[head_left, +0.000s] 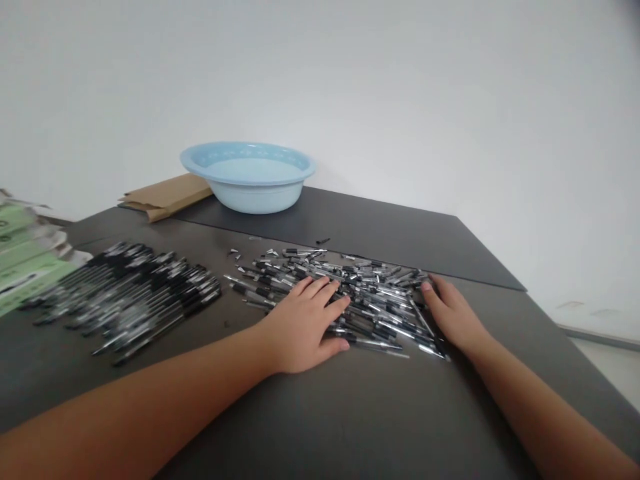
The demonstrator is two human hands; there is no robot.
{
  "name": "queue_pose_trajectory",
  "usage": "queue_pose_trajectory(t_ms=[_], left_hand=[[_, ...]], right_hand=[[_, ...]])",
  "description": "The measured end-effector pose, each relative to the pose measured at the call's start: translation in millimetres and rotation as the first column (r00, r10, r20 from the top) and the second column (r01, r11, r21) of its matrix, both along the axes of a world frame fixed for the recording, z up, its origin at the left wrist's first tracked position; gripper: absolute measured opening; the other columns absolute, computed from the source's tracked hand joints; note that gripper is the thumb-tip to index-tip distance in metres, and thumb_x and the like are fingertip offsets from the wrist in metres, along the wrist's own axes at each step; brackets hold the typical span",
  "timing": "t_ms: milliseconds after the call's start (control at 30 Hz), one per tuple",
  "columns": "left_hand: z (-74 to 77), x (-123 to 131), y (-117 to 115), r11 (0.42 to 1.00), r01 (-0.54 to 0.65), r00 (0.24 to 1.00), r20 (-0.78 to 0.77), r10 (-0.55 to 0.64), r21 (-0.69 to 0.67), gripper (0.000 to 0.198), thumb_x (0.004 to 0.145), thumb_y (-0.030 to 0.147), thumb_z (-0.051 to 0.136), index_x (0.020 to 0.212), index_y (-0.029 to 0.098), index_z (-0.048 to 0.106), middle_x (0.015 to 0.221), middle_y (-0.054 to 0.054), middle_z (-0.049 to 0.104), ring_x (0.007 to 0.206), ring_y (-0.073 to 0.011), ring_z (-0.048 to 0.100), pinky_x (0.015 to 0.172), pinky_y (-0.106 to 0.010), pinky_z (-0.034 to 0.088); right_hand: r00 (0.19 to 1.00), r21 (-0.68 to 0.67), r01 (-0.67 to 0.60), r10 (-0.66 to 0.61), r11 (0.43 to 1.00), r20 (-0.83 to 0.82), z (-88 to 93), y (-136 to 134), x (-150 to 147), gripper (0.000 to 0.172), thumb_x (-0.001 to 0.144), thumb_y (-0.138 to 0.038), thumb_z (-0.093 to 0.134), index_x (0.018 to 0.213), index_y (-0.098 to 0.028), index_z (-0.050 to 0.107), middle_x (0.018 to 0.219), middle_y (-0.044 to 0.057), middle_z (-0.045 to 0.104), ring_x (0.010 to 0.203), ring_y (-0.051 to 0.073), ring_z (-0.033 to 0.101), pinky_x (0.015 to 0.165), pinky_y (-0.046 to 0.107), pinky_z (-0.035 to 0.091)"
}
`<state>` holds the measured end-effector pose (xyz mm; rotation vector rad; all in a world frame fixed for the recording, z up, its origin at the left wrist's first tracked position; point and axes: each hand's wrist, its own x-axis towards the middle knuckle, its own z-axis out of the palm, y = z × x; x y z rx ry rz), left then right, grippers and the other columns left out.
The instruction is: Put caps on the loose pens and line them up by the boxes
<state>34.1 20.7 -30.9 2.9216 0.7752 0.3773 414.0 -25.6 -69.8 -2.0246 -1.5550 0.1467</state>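
Observation:
A loose heap of pen parts (380,293), clear barrels with black grips and silvery tips, lies spread on the dark table. Across the heap's left side rests my left hand (307,327), palm down with fingers spread on the parts. My right hand (453,313) is at the heap's right edge, its fingertips against the parts and its inner side turned toward them. Part of its fingers is hidden behind the hand. To the left, many clear pens with black ends (145,287) lie side by side in a slanted row.
A light blue plastic basin (260,197) stands at the back near the white wall. Beside it lies a folded brown cardboard piece (170,193). Green boxes (27,257) with torn flaps are at the left edge. A seam crosses the grey table (370,413) behind the heap.

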Motion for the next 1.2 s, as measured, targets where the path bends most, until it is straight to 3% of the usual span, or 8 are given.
queue_pose_trajectory(t_ms=[100,233,433,600,700,900,1067,1200], left_hand=[[1.4,-1,-1,1.0,0.007,0.999,0.033,-0.007,-0.011,0.066,0.1,0.062,0.053,0.153,0.022,0.049,0.164,-0.018,0.044,0.154,-0.0382,0.036,0.126,-0.059,0.025],[2.9,0,-3,1.0,0.019,0.998,0.065,-0.018,-0.015,0.06,0.1,0.058,0.057,0.148,0.021,0.054,0.16,-0.016,0.049,0.152,-0.037,0.039,0.125,-0.057,0.027],[2.0,-1,-5,1.0,0.005,0.996,0.085,-0.002,-0.031,0.056,0.1,0.056,0.058,0.143,0.02,0.056,0.151,-0.015,0.057,0.147,-0.0364,0.045,0.125,-0.058,0.028],[-0.1,-3,-8,1.0,0.0,0.995,0.098,0.001,-0.011,0.055,0.101,0.055,0.056,0.142,0.019,0.057,0.149,-0.014,0.058,0.144,-0.0359,0.046,0.123,-0.058,0.031],[-1.2,-3,-9,1.0,-0.004,0.994,0.11,0.004,0.006,0.053,0.102,0.055,0.055,0.14,0.018,0.059,0.146,-0.014,0.06,0.143,-0.036,0.047,0.122,-0.057,0.033],[-2.6,0,-13,0.999,-0.024,0.992,0.127,0.018,0.043,0.048,0.102,0.052,0.057,0.134,0.018,0.063,0.139,-0.013,0.064,0.137,-0.0349,0.051,0.12,-0.055,0.035],[-0.5,2,-22,0.998,-0.043,0.991,0.125,0.038,0.04,0.04,0.102,0.049,0.058,0.125,0.017,0.066,0.127,-0.012,0.068,0.126,-0.0333,0.057,0.112,-0.051,0.042],[1.5,3,-26,0.998,-0.046,0.992,0.116,0.041,0.04,0.038,0.102,0.047,0.059,0.123,0.017,0.066,0.124,-0.012,0.068,0.122,-0.0325,0.059,0.109,-0.05,0.043]], right_hand=[[0.998,-0.003,-0.052,0.052,0.999,0.019,15.9,33,-8,0.063,0.105,-0.061,0.041,0.15,-0.02,0.056,0.15,0.02,0.062,0.142,0.038,0.056,0.119,0.061,0.041],[0.95,-0.08,-0.302,0.306,0.95,0.051,34.7,89,-38,0.053,0.103,-0.058,0.052,0.143,-0.024,0.065,0.145,0.012,0.068,0.137,0.033,0.061,0.12,0.053,0.043],[0.835,-0.136,-0.53,0.543,0.837,0.087,23.2,174,-106,0.053,0.107,-0.05,0.05,0.149,-0.02,0.061,0.155,0.015,0.059,0.15,0.031,0.048,0.127,0.052,0.034],[0.724,-0.149,-0.665,0.681,0.732,0.115,26.0,213,-145,0.039,0.105,-0.034,0.054,0.139,-0.02,0.069,0.149,0.012,0.065,0.145,0.027,0.054,0.127,0.048,0.034],[0.662,-0.165,-0.721,0.739,0.673,0.126,33.5,210,-155,0.03,0.103,-0.027,0.056,0.124,-0.023,0.077,0.14,0.009,0.072,0.138,0.027,0.061,0.123,0.046,0.041],[0.668,-0.172,-0.714,0.734,0.678,0.12,38.7,170,-158,0.02,0.1,-0.022,0.057,0.106,-0.024,0.077,0.138,0.01,0.073,0.13,0.029,0.067,0.112,0.047,0.05],[0.718,-0.17,-0.671,0.69,0.721,0.093,42.2,134,-150,0.016,0.101,-0.025,0.057,0.101,-0.025,0.072,0.129,0.007,0.077,0.124,0.027,0.07,0.107,0.042,0.053],[0.829,-0.101,-0.539,0.548,0.836,0.11,49.8,110,-133,0.017,0.103,-0.032,0.055,0.111,-0.025,0.068,0.118,0.011,0.08,0.111,0.029,0.075,0.097,0.043,0.057]])
